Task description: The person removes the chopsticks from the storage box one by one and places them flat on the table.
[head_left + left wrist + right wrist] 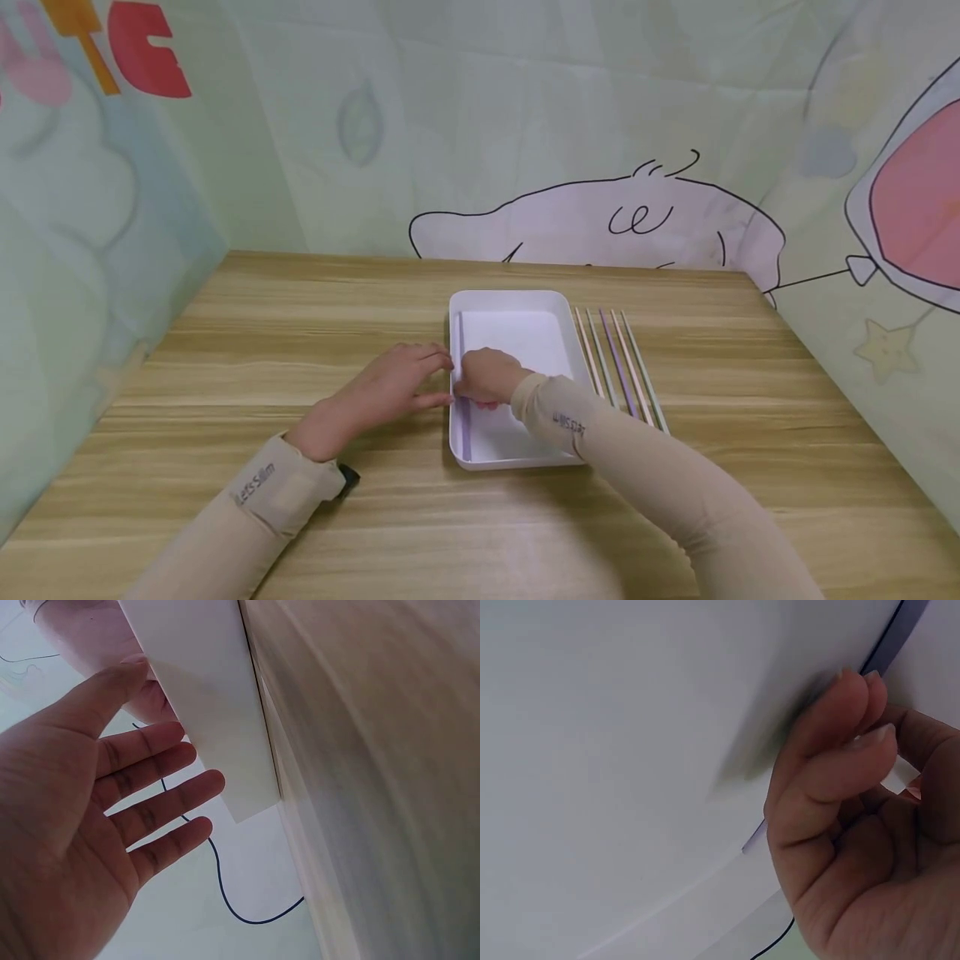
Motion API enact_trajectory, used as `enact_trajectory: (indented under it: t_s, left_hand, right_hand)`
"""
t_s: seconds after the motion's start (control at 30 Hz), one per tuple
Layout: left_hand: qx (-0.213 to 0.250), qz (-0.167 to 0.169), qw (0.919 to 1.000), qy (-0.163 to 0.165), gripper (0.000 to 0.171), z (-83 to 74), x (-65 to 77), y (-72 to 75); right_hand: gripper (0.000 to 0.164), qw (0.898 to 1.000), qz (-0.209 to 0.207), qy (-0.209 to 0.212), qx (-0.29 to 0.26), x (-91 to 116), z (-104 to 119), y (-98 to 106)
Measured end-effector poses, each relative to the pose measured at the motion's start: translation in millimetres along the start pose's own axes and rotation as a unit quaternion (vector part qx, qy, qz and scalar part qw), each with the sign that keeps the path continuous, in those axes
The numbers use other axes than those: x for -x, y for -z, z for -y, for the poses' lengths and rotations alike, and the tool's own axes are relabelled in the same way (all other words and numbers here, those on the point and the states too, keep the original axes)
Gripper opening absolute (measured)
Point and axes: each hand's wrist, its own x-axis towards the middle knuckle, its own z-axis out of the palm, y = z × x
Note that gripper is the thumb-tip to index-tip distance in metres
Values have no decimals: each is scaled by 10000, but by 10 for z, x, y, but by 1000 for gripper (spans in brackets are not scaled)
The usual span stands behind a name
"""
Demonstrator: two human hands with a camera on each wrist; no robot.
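Note:
A white rectangular tray (517, 333) stands on the table. Along its left inner wall lies a long, thin purple strip (467, 433). My right hand (487, 377) reaches into the tray with curled fingers and pinches that strip near its middle. In the right wrist view, the purple strip (901, 637) runs out past the curled fingers (829, 720), which partly hide it. At the tray's left side, my left hand (397, 379) has its fingers extended. In the left wrist view, the left thumb and fingertips (206, 782) are at the tray's outer wall (202, 682).
To the right of the tray, several thin strips lie side by side on the wood-grain table (337, 300), among them a purple strip (617, 360) and a green strip (643, 367). The right forearm covers their near ends. Printed cloth walls (300, 142) enclose the table.

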Motion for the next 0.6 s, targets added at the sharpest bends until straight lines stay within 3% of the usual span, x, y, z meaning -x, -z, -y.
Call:
enact_trajectory:
  t_s: [0.6]
  left_hand:
    - [23, 151, 9998, 142, 41, -6, -8, 5]
  right_hand:
    - [34, 9996, -127, -44, -243, -30, -42, -17]
